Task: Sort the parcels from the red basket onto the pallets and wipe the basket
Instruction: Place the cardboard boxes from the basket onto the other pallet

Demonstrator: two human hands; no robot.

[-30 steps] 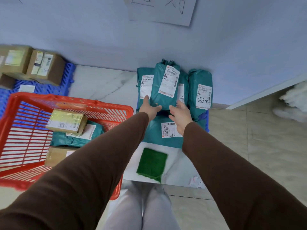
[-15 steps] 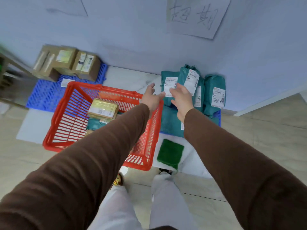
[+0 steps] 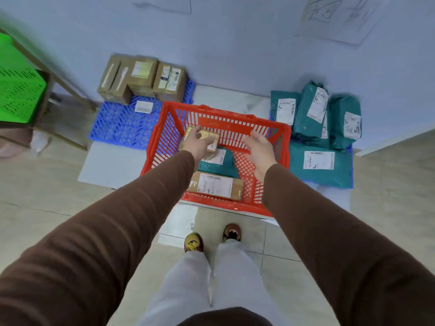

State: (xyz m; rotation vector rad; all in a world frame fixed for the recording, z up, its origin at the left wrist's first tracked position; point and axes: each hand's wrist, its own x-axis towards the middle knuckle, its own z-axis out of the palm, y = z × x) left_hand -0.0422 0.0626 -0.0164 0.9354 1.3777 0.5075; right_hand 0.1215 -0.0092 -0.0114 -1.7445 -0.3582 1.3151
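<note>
my left hand (image 3: 196,142) curls over the small box (image 3: 204,140) in the basket (image 3: 286,147); right hand (image 3: 260,147) hovers spread, empty. i should grip its sides squarely and lift straight up. 3 parcels remain: this box, a teal bag (image 3: 220,161), a brown parcel (image 3: 215,185).

Left hand (image 3: 196,143) covers much of the yellowish parcel (image 3: 209,137); grip undeterminable. Teal parcel (image 3: 220,161) in the red basket (image 3: 284,147) partly hidden. Green crate (image 3: 16,90) cut by the left edge, blurred. Labels illegible.
</note>
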